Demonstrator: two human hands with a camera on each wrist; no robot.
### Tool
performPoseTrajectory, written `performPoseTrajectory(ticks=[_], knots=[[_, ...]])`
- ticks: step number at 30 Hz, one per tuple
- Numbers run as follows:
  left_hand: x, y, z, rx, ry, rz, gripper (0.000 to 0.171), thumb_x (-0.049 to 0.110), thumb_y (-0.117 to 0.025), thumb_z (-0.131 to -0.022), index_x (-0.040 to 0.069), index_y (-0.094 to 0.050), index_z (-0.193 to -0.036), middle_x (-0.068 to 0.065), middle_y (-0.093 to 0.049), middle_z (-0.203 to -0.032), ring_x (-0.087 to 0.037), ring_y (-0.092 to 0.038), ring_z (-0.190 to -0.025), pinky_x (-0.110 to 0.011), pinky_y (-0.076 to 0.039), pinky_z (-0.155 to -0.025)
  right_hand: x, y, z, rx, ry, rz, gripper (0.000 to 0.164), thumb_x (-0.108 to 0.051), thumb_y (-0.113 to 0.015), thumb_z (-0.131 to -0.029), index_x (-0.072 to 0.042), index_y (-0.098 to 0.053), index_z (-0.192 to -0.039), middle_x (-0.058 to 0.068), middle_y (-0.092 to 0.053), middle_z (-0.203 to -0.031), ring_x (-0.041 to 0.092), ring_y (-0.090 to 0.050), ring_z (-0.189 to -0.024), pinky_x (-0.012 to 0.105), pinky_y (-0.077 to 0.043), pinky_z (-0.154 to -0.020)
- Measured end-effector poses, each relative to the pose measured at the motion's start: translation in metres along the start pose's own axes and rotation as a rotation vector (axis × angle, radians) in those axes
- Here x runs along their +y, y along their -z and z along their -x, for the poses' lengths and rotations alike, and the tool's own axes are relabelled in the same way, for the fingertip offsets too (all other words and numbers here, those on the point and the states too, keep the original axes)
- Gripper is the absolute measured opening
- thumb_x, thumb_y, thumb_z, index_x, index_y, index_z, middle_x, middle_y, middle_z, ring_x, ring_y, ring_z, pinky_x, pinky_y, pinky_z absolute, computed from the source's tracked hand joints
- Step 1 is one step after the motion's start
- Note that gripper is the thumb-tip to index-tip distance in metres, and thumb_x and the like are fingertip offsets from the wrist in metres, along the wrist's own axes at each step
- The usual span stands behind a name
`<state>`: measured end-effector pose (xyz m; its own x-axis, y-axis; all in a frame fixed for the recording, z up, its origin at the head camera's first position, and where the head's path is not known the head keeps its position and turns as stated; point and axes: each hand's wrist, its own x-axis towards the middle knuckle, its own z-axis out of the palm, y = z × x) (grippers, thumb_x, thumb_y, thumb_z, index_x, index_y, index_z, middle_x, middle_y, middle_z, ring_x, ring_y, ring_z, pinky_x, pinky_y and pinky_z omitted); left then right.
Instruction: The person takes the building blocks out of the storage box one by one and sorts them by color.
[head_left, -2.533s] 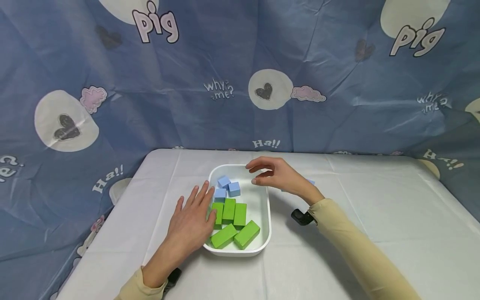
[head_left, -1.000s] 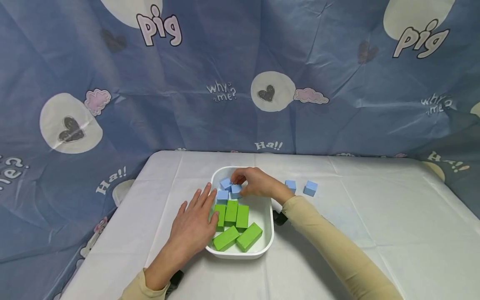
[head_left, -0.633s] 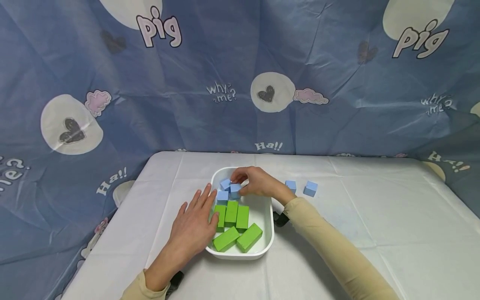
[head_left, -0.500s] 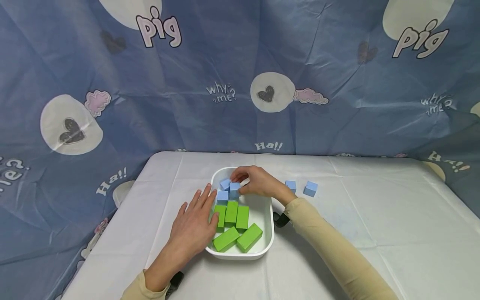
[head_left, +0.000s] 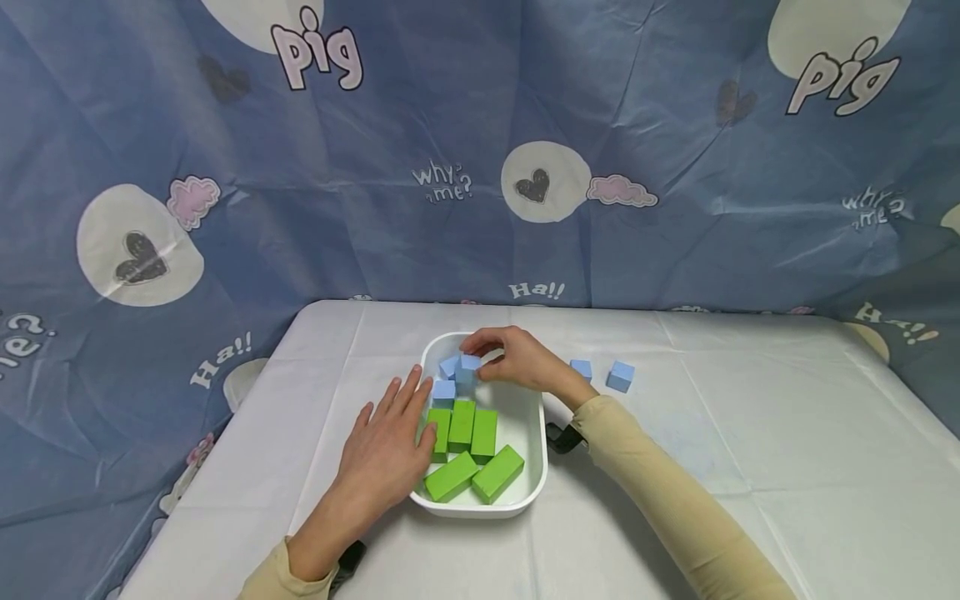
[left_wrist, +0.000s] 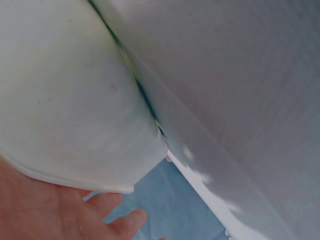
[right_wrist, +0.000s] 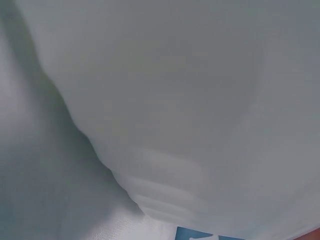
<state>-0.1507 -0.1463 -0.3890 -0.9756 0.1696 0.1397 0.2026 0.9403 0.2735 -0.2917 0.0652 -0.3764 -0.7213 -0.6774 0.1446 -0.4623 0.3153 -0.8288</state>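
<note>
A light blue cube is pinched between the thumb and fingers of my right hand, just above the inside of a white plastic tub. Two more blue cubes, a tilted one and a nearer one, sit right beside it. My left hand lies over the tub's left rim with its fingers straight and partly covers a green block. In the left wrist view that hand shows against the tub's outer wall. Only the tub's outside fills most of the right wrist view.
Several green rectangular blocks lie in the near half of the tub. To its right, two blue cubes stand on the white-covered table. A printed blue cloth hangs behind the table.
My right hand has reached left into the tub, taken hold of a blue cube and raised it slightly. The two cubes on the table have come into fuller view. My left hand has stayed put.
</note>
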Motion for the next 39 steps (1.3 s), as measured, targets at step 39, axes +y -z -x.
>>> performPoseTrajectory(ticks=[39], knots=[[0.001, -0.001, 0.001, 0.019, -0.001, 0.027, 0.057, 0.029, -0.049, -0.1, 0.008, -0.039, -0.152, -0.008, -0.024, -0.161, -0.034, -0.024, -0.145, -0.064, -0.024, -0.109, -0.015, 0.034, 0.051, 0.133, 0.009, -0.163, 0.039, -0.002, -0.071, -0.087, -0.006, -0.064, -0.126, 0.007, -0.063, -0.123, 0.027, -0.062, -0.111, 0.037, -0.053, -0.09]])
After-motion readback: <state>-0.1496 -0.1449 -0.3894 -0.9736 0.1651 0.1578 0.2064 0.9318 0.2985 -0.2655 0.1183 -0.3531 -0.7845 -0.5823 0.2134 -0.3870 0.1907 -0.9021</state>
